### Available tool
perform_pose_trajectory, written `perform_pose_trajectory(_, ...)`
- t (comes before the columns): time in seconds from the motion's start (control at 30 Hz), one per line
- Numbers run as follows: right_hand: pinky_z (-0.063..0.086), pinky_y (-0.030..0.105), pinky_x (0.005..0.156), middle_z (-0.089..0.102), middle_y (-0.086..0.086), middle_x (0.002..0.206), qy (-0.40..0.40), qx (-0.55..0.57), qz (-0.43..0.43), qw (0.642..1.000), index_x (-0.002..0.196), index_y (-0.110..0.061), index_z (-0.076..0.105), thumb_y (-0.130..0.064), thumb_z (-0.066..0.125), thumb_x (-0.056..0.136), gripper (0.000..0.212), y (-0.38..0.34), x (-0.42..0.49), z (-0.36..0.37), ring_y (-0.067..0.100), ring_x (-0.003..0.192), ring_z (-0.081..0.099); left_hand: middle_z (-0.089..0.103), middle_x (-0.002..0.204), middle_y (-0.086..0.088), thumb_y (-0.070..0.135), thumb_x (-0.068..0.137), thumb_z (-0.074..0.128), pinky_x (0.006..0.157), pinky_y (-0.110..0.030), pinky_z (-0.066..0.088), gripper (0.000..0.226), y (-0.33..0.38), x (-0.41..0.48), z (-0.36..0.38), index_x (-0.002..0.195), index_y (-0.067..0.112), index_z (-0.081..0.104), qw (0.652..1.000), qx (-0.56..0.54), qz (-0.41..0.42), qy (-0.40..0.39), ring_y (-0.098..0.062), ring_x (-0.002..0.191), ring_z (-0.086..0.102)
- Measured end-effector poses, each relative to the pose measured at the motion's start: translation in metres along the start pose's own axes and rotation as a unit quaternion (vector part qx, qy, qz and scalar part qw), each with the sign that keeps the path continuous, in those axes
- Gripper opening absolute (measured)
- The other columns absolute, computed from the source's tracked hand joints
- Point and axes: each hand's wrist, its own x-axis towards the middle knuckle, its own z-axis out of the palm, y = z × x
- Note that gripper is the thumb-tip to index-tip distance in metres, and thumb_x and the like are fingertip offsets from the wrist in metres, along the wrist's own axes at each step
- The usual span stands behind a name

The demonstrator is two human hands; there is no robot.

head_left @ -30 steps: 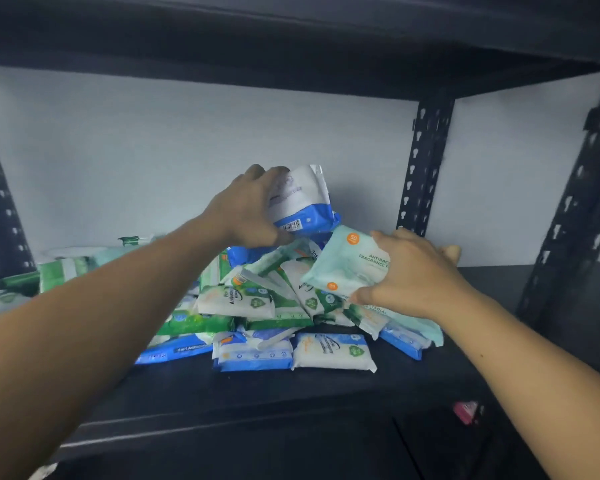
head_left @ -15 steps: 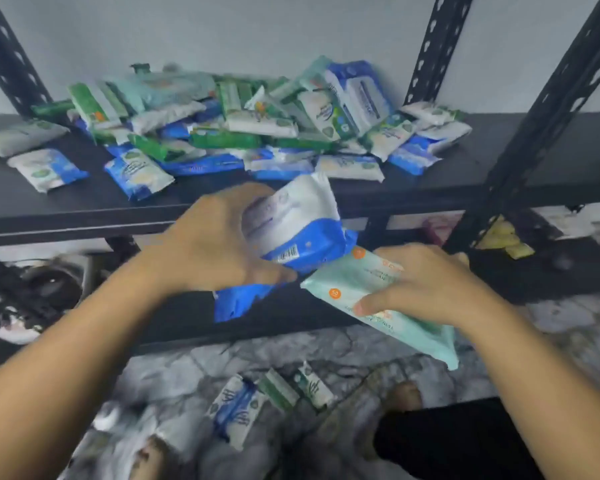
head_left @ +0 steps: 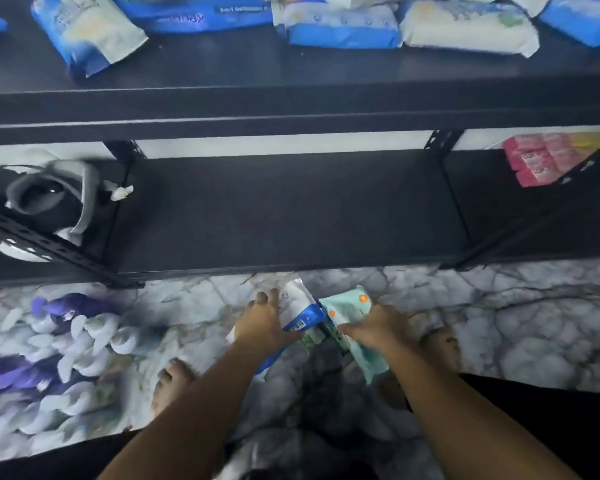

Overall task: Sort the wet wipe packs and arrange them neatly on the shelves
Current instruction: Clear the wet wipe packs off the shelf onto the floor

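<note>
The left hand (head_left: 264, 323) grips a white and blue pack (head_left: 300, 308) with a barcode; its other print is too blurred to read. The right hand (head_left: 378, 328) holds a pale green pack (head_left: 349, 306) with orange round stickers. Both are low over the marble floor (head_left: 499, 323), before the lower shelf (head_left: 291, 209). More packs (head_left: 340, 26) lie on the upper shelf (head_left: 291, 67).

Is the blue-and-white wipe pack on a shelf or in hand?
In hand: the left hand grips the blue-and-white wipe pack low over the marble floor, off the lower shelf.

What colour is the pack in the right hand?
The pack is pale mint green with orange dots; head view.
</note>
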Motion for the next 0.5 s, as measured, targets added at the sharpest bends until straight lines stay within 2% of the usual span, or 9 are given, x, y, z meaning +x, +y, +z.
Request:
perform_pose_trajectory(0.13,0.04,0.023,0.062,0.068,0.004,0.114,0.018,-0.029,0.035,0.999,0.12,-0.015,0.063,-0.068,0.071,0.072,0.072,0.001,0.028,0.031,0.021,0.093,0.065,0.042,0.137,-0.005,0.075,0.076,0.063,0.093,-0.045,0.051,0.106,-0.006,0.026,0.046,0.156,0.026,0.016,0.999,0.008,-0.029,0.039,-0.031,0.119,0.053)
perform_pose_trajectory(0.2,0.045,0.03,0.078,0.061,0.008,0.128,0.018,-0.033,0.037,0.999,0.139,-0.013,0.049,-0.07,0.062,0.079,0.083,0.003,0.038,0.05,0.026,0.111,0.062,0.041,0.139,-0.005,0.071,0.075,0.065,0.094,-0.047,0.051,0.106,-0.007,0.036,0.063,0.157,0.028,0.014,0.998,0.0,-0.024,0.051,-0.031,0.12,0.053)
perform_pose_trajectory(0.27,0.044,0.037,0.097,0.05,0.014,0.142,-0.01,0.001,0.033,0.999,0.154,-0.01,0.024,-0.063,0.064,0.083,0.096,0.006,0.048,0.065,0.032,0.127,0.053,0.039,0.144,-0.006,0.066,0.074,0.066,0.096,-0.051,0.05,0.103,-0.006,0.045,0.074,0.155,0.029,0.015,0.999,-0.011,-0.017,0.05,-0.031,0.125,0.051)
perform_pose_trajectory(0.33,0.042,0.041,0.105,0.039,0.02,0.149,-0.057,0.006,0.037,0.998,0.16,-0.013,0.004,-0.058,0.068,0.082,0.11,0.008,0.054,0.073,0.035,0.133,0.046,0.039,0.146,-0.007,0.065,0.075,0.063,0.099,-0.053,0.048,0.098,-0.005,0.049,0.08,0.153,0.028,0.016,0.999,-0.002,-0.011,0.042,-0.032,0.128,0.049)
perform_pose_trajectory(0.43,0.04,0.043,0.11,0.029,0.022,0.154,-0.08,-0.008,0.044,0.996,0.16,-0.022,-0.004,-0.059,0.072,0.075,0.12,0.013,0.054,0.078,0.036,0.137,0.041,0.039,0.145,-0.006,0.068,0.073,0.051,0.099,-0.051,0.048,0.094,-0.005,0.046,0.081,0.152,0.027,0.022,0.999,0.0,-0.014,0.051,-0.032,0.129,0.048)
perform_pose_trajectory(0.5,0.042,0.042,0.108,0.032,0.016,0.154,-0.076,0.016,0.038,0.996,0.16,-0.027,-0.003,-0.059,0.072,0.07,0.121,0.009,0.046,0.071,0.034,0.136,0.043,0.038,0.146,-0.005,0.069,0.076,0.047,0.101,-0.05,0.047,0.09,-0.004,0.042,0.071,0.151,0.026,0.026,0.998,-0.01,-0.003,0.058,-0.031,0.13,0.045)
